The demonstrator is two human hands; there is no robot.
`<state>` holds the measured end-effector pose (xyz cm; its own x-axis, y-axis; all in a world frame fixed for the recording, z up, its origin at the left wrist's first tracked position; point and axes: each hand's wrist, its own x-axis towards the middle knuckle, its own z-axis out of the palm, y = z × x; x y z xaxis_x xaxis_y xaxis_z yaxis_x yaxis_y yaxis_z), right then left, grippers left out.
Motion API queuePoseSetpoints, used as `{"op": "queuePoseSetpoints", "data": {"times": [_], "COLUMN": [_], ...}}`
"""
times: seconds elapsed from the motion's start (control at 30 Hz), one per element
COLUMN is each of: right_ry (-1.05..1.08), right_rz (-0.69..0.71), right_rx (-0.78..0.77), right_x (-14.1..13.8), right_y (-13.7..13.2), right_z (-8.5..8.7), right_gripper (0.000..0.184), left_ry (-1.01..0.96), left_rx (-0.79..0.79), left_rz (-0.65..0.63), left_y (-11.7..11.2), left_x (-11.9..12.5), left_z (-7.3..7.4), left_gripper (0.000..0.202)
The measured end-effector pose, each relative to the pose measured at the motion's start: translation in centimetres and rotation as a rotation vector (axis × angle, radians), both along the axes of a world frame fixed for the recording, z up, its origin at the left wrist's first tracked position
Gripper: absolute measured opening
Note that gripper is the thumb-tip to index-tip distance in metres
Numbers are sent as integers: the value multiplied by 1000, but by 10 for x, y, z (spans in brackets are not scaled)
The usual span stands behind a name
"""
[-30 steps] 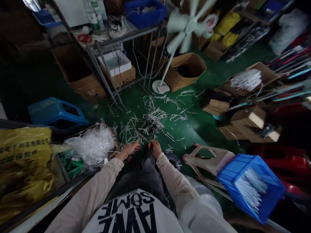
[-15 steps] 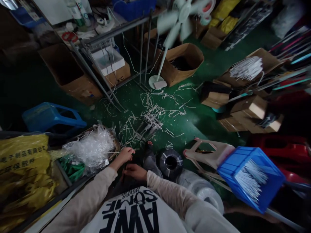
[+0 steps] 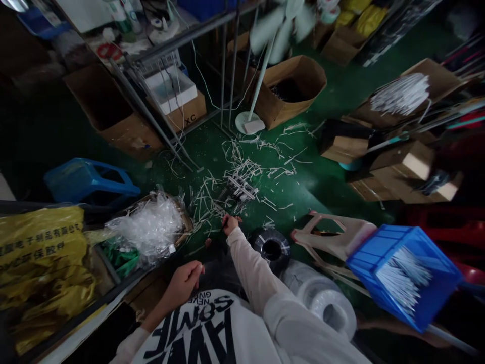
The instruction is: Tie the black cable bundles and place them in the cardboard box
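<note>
My left hand (image 3: 185,282) is close to my body at the lower left, its fingers curled together. Whether anything thin is in them cannot be made out. My right hand (image 3: 230,224) reaches forward, low over the floor. Its fingers are closed and dark in shadow, and what they hold, if anything, is hidden. Just ahead of it lies a heap of thin white strips (image 3: 242,187), loosely scattered. A black coil (image 3: 271,247) stands to the right of my right forearm.
Clear plastic wrap (image 3: 151,222) and a yellow sack (image 3: 41,273) sit at the left, beyond them a blue stool (image 3: 89,182). On the right, a blue crate (image 3: 401,273) with white strips is beside a pale stool (image 3: 337,232). A fan (image 3: 261,76) and a carton (image 3: 291,108) stand ahead.
My left hand has drawn back toward my body. My right hand has stretched forward from my lap toward the strips. The view has shifted slightly.
</note>
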<state>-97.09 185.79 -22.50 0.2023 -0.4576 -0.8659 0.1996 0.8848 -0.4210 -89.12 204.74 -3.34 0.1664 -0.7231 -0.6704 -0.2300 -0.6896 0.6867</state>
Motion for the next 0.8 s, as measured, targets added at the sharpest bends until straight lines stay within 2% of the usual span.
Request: {"op": "queuePoseSetpoints", "data": {"times": [0.07,0.13,0.23,0.3,0.37,0.47,0.57,0.63,0.7,0.8], "right_ry": [14,1,-41,-63,-79,-99,-123,-147,-115,133], "right_rz": [-49,-68,-19,52,136,272,497,661,786,781], "right_rx": [-21,-56,-93,-100,-102,-91,-115,-157,-227,-327], "right_x": [-6,-14,-29,-36,-37,-34,-35,-44,-54,-64], "right_y": [2,10,28,40,50,66,82,83,67,16], "right_z": [1,6,17,22,23,20,12,3,-14,-61], "right_gripper": [23,20,16,17,19,20,17,14,11,4], "left_ry": [45,134,270,290,276,301,327,296,258,199], "left_rx": [31,115,276,401,482,404,341,312,276,188], "left_rz": [18,0,-41,16,112,185,185,213,256,325], "left_y": [10,31,65,72,54,-12,-85,-116,-126,-116], "left_x": [8,20,39,48,51,42,22,9,2,1], "left_z": [0,-7,-31,-52,-77,-119,-164,-190,-206,-212], "left_gripper": [41,43,50,57,67,74,62,52,45,42]}}
